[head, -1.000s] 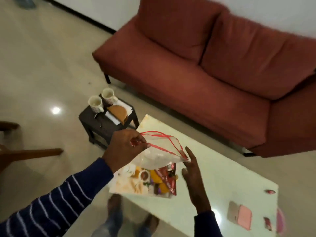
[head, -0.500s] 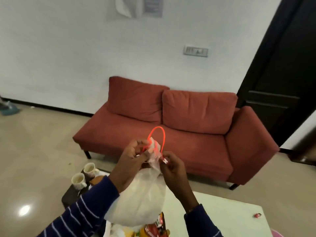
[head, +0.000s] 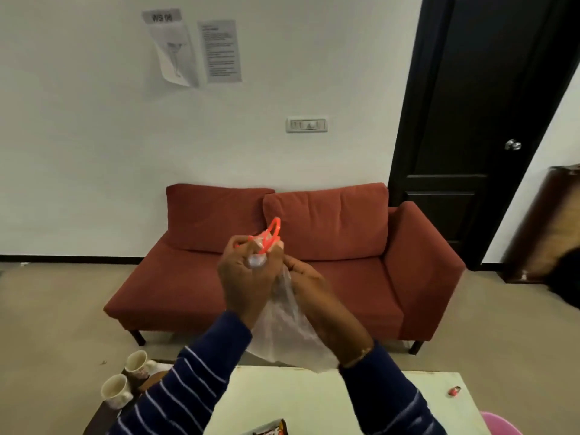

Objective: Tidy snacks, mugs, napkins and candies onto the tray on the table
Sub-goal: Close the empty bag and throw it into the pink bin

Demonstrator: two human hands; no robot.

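Observation:
A clear plastic bag with a red drawstring hangs in front of me above the white table. My left hand is shut around the gathered neck of the bag, just under the red loops. My right hand grips the bag right beside it. Two white mugs stand on a small dark side table at the lower left. A red candy lies on the table at the right. The edge of a snack packet shows at the bottom. The tray is out of view.
A red sofa stands behind the table against the white wall. A dark door is at the right, with a wooden piece of furniture beside it. A pink object shows at the bottom right corner.
The view has tilted up from the table to the wall. Both hands have raised the bag and gathered its mouth; the red drawstring is now pulled into small loops at the top.

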